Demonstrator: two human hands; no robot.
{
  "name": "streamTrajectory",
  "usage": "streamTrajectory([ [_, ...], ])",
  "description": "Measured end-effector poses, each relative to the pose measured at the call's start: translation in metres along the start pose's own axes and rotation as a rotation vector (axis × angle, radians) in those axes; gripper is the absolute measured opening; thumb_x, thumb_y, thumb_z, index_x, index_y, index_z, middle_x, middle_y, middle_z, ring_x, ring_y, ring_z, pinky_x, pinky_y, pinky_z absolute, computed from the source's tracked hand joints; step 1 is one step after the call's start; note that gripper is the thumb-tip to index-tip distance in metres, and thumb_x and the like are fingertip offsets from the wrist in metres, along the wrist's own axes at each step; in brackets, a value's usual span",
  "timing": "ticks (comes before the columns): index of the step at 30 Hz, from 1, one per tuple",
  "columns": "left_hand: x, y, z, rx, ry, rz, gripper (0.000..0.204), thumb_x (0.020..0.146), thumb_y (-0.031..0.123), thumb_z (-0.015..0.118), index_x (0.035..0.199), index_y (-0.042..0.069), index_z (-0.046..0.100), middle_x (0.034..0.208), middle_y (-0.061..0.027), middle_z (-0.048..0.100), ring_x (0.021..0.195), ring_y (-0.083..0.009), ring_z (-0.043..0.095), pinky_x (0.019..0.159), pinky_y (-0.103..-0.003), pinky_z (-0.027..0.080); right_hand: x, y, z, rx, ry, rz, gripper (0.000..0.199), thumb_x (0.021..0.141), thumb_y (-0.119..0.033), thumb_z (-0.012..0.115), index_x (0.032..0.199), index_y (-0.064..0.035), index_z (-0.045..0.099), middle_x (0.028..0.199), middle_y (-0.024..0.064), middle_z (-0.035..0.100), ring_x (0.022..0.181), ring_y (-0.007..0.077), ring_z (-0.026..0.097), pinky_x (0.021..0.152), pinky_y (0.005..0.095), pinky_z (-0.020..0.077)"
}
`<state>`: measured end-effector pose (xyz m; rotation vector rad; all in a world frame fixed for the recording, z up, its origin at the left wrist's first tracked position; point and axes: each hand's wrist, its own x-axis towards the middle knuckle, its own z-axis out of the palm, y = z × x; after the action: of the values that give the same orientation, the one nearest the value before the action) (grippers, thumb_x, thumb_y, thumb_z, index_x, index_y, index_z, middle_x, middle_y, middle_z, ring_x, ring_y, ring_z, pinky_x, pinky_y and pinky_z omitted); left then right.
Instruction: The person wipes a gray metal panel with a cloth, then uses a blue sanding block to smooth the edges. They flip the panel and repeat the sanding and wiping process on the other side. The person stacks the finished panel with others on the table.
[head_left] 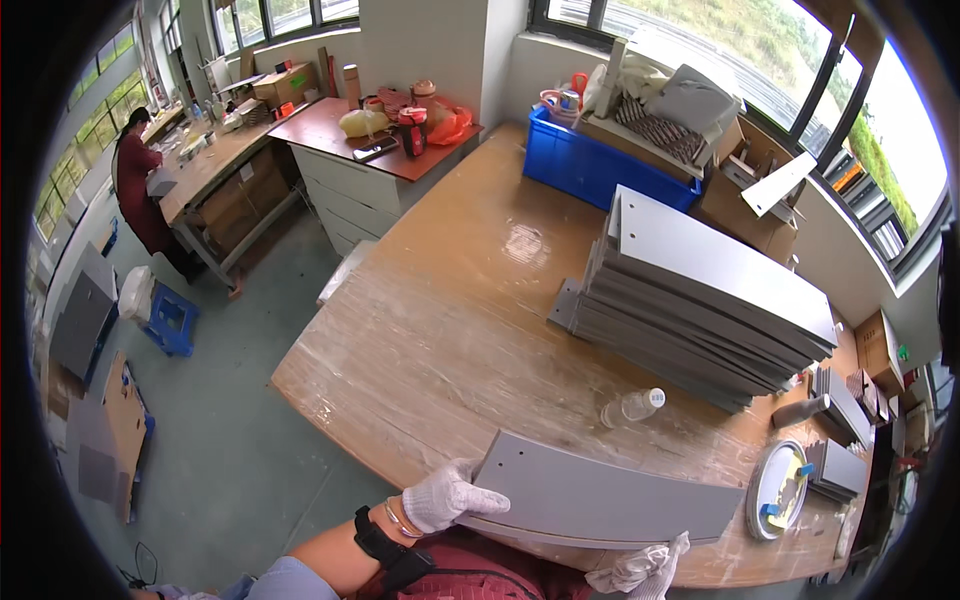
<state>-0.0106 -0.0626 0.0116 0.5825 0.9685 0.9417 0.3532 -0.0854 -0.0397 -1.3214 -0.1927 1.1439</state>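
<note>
1. Head view: a grey panel sits at 5 o'clock of the picture, over the near edge of the table. It tilts with its broad face up toward the wearer, probably so that the surface can be looked over.

2. The gloved left hand grips the panel's 9 o'clock end, thumb on the broad face. Taking it at the end, just below two small holes, seems to leave most of the face uncovered.

3. The gloved right hand is at the panel's lower edge, at 5 o'clock from its middle. White fabric bunches there; I cannot tell whether the fingers close on the panel or on a cloth. Its position suggests support from below.

4. At 1 o'clock from the panel lies a stack of panels in the same grey, laid flat, likely to save space and stay within reach. Their edges are uneven.

5. A clear bottle lies between the held panel and the stack, at 12 o'clock from the panel, perhaps for easy reach.

6. A round pale dish is at 3 o'clock, just beside the panel's far end; its raised rim presumably confines the small blue and yellow items inside.
</note>
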Motion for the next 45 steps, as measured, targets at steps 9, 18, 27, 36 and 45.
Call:
streamTrajectory([
  [9, -0.095, -0.041, -0.109, -0.9, 0.093, 0.515, 0.061, 0.076, -0.005, 0.067, 0.136, -0.007, 0.054, 0.126, -0.0248, 0.064, 0.118, -0.0405, 0.065, 0.1, -0.055, 0.054, -0.031, -0.045, 0.086, -0.473, -0.365, -0.256, 0.019, 0.102, -0.027, 0.062, 0.09, -0.0121, 0.06, 0.079, -0.0007, 0.054, 0.061, 0.0094, 0.05, 0.052, 0.0261, 0.042],
  [18, -0.116, -0.046, -0.167, -1.064, 0.483, 0.629, 0.036, 0.076, 0.004, 0.061, 0.11, -0.006, 0.062, 0.097, -0.023, 0.072, 0.071, -0.0384, 0.074, 0.047, -0.044, 0.062, -0.018, -0.02, 0.105, -0.418, -0.446, 0.036, 0.021, 0.104, -0.024, 0.062, 0.089, -0.0093, 0.057, 0.068, 0.0002, 0.054, 0.051, 0.0092, 0.048, 0.045, 0.0247, 0.0379],
  [27, 0.006, -0.025, -0.25, -0.933, 0.798, 0.587, 0.021, 0.077, 0.008, 0.066, 0.098, 0.008, 0.062, 0.087, -0.0055, 0.069, 0.07, -0.026, 0.071, 0.056, -0.036, 0.06, -0.021, -0.042, 0.067, -0.373, -0.249, -0.19, 0.018, 0.104, -0.022, 0.06, 0.104, -0.005, 0.067, 0.063, 0.0002, 0.054, 0.045, 0.0088, 0.043, 0.042, 0.0229, 0.0349],
  [36, 0.072, -0.016, -0.288, -0.97, 0.847, 0.532, 0.024, 0.079, 0.007, 0.065, 0.102, 0.01, 0.062, 0.093, -0.0055, 0.069, 0.081, -0.0267, 0.069, 0.072, -0.04, 0.06, -0.03, -0.06, 0.046, -0.434, -0.1, -0.257, 0.034, 0.101, -0.009, 0.061, 0.134, -0.0005, 0.065, 0.072, -0.0056, 0.055, 0.053, 0.0038, 0.044, 0.064, 0.0209, 0.051],
  [45, 0.066, -0.008, -0.289, -0.47, 1.168, 0.262, 0.054, 0.08, 0.004, 0.067, 0.131, 0.004, 0.053, 0.119, -0.0123, 0.065, 0.108, -0.0308, 0.063, 0.093, -0.046, 0.053, -0.01, -0.062, 0.079, -0.407, -0.034, -0.154, 0.029, 0.097, -0.006, 0.068, 0.126, -0.0049, 0.069, 0.081, -0.0032, 0.057, 0.054, 0.0072, 0.049, 0.063, 0.0234, 0.0521],
])
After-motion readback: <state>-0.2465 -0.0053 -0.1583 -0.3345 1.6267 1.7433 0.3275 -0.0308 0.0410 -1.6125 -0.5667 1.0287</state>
